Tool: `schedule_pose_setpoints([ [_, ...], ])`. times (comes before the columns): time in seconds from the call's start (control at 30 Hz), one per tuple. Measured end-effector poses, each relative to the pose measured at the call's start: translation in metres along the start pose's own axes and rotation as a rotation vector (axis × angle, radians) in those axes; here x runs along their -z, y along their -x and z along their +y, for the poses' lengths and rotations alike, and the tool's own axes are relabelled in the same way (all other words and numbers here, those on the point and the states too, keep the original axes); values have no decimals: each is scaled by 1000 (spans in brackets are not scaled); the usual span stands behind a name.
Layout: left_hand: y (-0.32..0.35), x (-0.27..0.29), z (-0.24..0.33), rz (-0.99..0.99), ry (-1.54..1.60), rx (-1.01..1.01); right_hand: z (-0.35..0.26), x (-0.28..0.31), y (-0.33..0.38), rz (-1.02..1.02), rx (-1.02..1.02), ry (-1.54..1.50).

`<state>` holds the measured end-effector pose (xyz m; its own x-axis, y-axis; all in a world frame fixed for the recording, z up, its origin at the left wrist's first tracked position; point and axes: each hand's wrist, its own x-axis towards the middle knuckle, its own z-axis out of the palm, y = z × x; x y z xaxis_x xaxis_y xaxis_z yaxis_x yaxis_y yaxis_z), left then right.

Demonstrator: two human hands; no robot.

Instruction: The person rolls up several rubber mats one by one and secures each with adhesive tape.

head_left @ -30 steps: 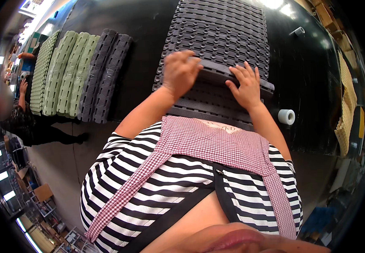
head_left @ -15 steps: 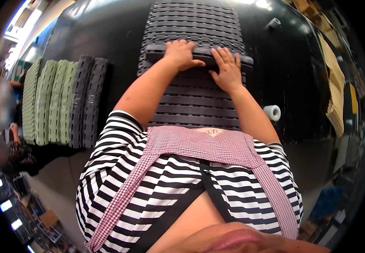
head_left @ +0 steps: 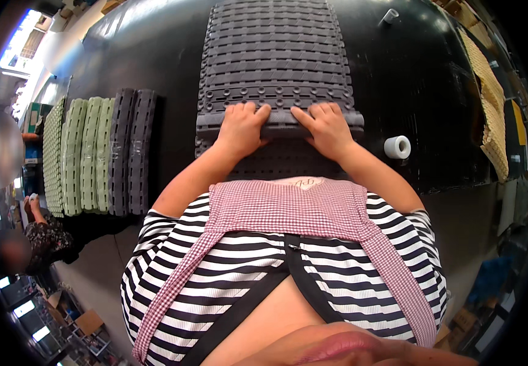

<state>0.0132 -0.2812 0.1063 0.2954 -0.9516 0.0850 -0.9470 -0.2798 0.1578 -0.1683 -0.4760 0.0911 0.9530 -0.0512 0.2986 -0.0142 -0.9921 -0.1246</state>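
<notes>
Both the left hand (head_left: 241, 129) and right hand (head_left: 326, 128), grips closed over the rolled edge of the grey studded mat (head_left: 276, 55) on the black worktop (head_left: 154, 67), have advanced the roll farther from the body than a second ago, lengthening it.

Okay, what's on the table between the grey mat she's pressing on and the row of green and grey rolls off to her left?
Nothing: the head view shows only bare black tabletop between the grey mat and the rolls.
</notes>
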Motion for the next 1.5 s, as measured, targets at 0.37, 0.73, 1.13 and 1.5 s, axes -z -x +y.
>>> schedule_pose_setpoints([
  [0.37, 39, 6, 49, -37, 149, -179, -37, 22, 26, -278, -139, -119],
  [0.73, 47, -4, 60, 47, 97, -56, 158, 85, 132, -109, -781, -456],
  [1.13, 51, -37, 52, 38, 129, -81, 203, 23, 195, -16, -1222, -1130],
  [1.5, 43, -10, 47, 103, 474, -67, -28, 4, -1, 104, -238, -1453],
])
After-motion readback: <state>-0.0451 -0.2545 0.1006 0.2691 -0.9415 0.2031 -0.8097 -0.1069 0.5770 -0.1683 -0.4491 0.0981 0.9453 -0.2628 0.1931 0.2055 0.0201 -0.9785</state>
